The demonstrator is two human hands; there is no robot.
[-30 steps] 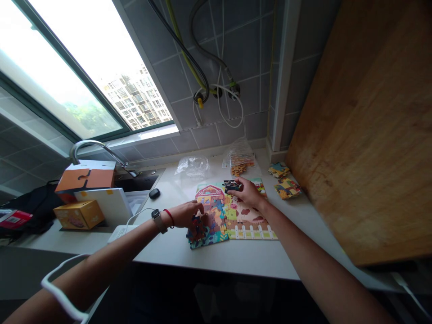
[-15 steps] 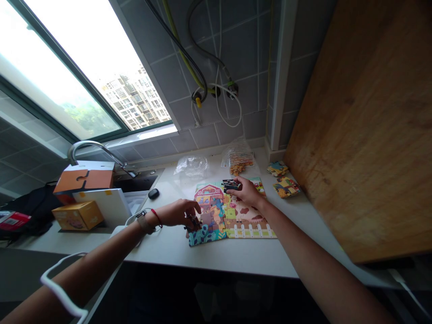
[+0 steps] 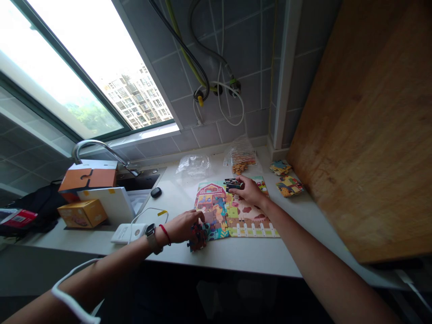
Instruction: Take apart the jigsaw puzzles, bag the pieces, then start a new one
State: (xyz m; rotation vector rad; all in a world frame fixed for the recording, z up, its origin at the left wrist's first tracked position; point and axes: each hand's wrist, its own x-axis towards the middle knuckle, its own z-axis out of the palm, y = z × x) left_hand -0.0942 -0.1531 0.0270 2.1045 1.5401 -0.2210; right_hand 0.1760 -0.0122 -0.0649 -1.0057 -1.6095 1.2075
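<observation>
A colourful farm-scene jigsaw puzzle [image 3: 241, 210] lies on the white counter [image 3: 162, 249], with a red barn at upper left and a white fence along its lower right. My left hand [image 3: 187, 226] is closed around a dark clump of joined puzzle pieces [image 3: 197, 240] at the puzzle's lower left corner, covering part of it. Near the top middle, my right hand [image 3: 251, 191] pinches a small stack of dark puzzle pieces [image 3: 233, 184] just over the picture. Its fingertips partly hide that stack.
Behind the puzzle are a clear bag of puzzle pieces [image 3: 240, 166] and a crumpled plastic bag [image 3: 194, 166]. Two piles of pieces [image 3: 289, 186] sit by the wooden board [image 3: 364, 148]. Leftward are a black oval object [image 3: 155, 192], a white charger [image 3: 128, 233], boxes [image 3: 83, 213] and a faucet [image 3: 97, 144].
My left hand has shifted slightly down and right, and its clump of pieces is turned more into view. My right hand stays at the puzzle's top with its stack. The view has shifted slightly.
</observation>
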